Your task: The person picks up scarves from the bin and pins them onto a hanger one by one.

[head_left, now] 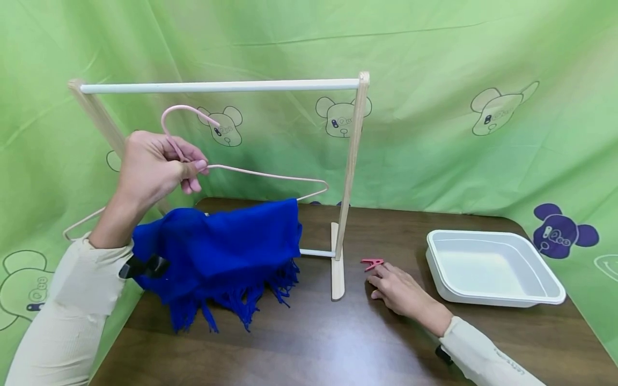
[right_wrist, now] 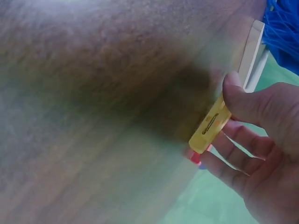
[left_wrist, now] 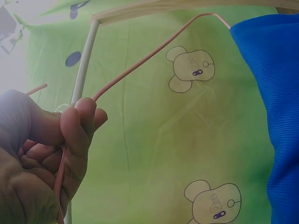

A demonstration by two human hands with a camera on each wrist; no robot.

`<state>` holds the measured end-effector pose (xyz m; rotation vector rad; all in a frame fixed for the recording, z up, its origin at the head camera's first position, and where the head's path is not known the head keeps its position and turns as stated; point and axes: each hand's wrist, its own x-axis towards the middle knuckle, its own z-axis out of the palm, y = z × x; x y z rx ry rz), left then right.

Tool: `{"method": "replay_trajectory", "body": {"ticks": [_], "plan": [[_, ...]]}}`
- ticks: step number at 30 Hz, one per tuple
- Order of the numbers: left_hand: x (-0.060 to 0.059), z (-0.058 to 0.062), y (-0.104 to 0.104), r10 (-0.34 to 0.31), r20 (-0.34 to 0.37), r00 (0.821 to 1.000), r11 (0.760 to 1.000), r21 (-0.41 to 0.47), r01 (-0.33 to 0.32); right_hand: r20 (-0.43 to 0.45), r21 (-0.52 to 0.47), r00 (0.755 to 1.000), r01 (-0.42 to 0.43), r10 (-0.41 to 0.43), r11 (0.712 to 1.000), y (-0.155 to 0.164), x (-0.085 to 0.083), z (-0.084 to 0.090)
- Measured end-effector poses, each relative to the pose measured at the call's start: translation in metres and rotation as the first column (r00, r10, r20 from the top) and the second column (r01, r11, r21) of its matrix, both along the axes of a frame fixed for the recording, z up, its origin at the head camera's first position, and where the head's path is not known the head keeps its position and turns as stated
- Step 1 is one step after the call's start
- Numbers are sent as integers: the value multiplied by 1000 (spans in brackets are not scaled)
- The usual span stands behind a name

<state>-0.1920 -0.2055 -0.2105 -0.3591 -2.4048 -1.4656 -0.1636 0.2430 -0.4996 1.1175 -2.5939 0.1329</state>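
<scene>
My left hand [head_left: 161, 163] grips a pink wire clothes hanger [head_left: 270, 174] at the neck, its hook curving up above the fingers. Over the hanger's lower bar drapes a blue fringed scarf [head_left: 222, 249], the fringe hanging near the tabletop. Low at the table, my right hand [head_left: 398, 289] pinches a yellow clothespin [right_wrist: 210, 126] between thumb and fingers; in the head view that hand hides it. Just beyond the fingertips lies a red clothespin [head_left: 373, 264], which the right wrist view shows only in part.
A rack with a white top rail [head_left: 222, 86] and wooden posts stands behind the hanger, its right foot [head_left: 338, 284] on the brown table [head_left: 289, 343]. At the right is a white plastic tray [head_left: 497, 300]. A green printed curtain [head_left: 425, 53] closes off the back and sides.
</scene>
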Motion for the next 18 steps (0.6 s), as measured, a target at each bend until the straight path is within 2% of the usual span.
{"method": "replay_trajectory", "body": {"ticks": [6, 18], "plan": [[1, -2, 0, 0, -4, 1000, 1000, -7, 0, -60, -129, 998, -19, 11, 991, -3, -1, 13], [1, -3, 1, -9, -2, 1000, 1000, -11, 9, -129, -329, 990, -104, 64, 939, -38, -10, 57]]}}
